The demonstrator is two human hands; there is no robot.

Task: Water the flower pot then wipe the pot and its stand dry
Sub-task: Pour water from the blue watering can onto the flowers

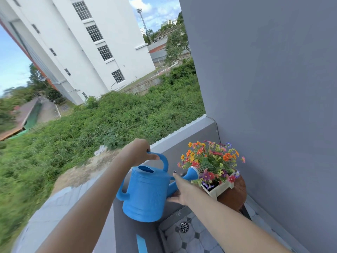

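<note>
Blue plastic can (pixel 145 192) held in mid-air over the balcony corner, tilted slightly toward the flowers. Round body, open fill hole on top, arched top handle, second loop handle low at the back. Spout with a pale-rimmed rose (pixel 193 173) reaching to the edge of the blooms, just beside them.

Left hand (pixel 135 152) on the top handle, fingers curled round it, thumb laid along the arch. Right hand (pixel 184 190) under the spout near its base, fingers together and cupped against the can's side, thumb raised with a dark-painted nail; whether gripping or only steadying cannot be told.

Pot (pixel 218 189) cream-coloured, square, standing tilted in the view at the corner where parapet (pixel 182 132) meets grey wall (pixel 273 88). Crowded with small orange, red, pink, purple and yellow flowers (pixel 211 161) with green leaves. Beneath the pot, a round brown wooden stand (pixel 235 194), its edge showing to the right and below.

Lower down, patterned grey tiles with a round metal drain (pixel 183 226).
</note>
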